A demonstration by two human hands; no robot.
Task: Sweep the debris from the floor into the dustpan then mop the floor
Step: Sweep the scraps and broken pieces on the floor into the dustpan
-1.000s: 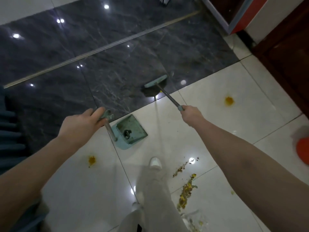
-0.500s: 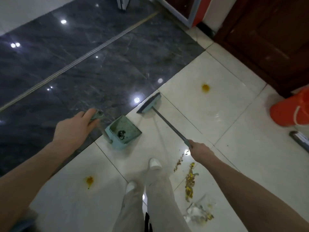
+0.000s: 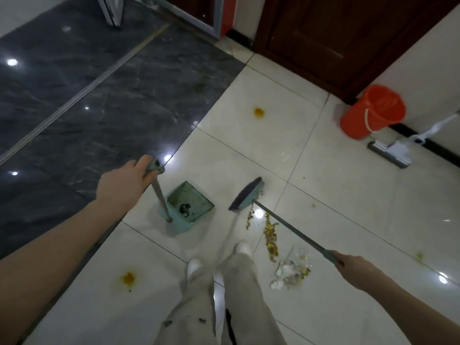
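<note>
While only the head view is on hand, it shows plenty. Taking the dustpan (image 3: 190, 206) as the landmark: it sits flat on the pale tile floor (image 3: 311, 155), a teal tray with a toothed comb edge and a dark clump already inside. Its upright handle rises from the near-left corner, and the left hand (image 3: 123, 184) is clenched around the top grip. Just right of the dustpan hovers or rests the broom (image 3: 246, 197); whether its dark bristles touch the tile I cannot tell. Its thin shaft runs back and right to the right hand (image 3: 353, 268), fingers wrapped round the shaft's end.

The debris (image 3: 270, 236), a strip of yellow-brown crumbs, lies right of the dustpan and nearer the person, beneath the broom shaft; beside its near end sits a crumpled clear wrapper (image 3: 292, 268) with white bits. The crumbs look light and loose, likely to scatter under a hard stroke, so short, gentle pulls seem wise. Both tools look light and stiff, best held high as they are. Orange stains (image 3: 258, 112) remain for mopping; a mop (image 3: 389, 153) and orange bucket (image 3: 372, 112) wait far right of the dustpan.
</note>
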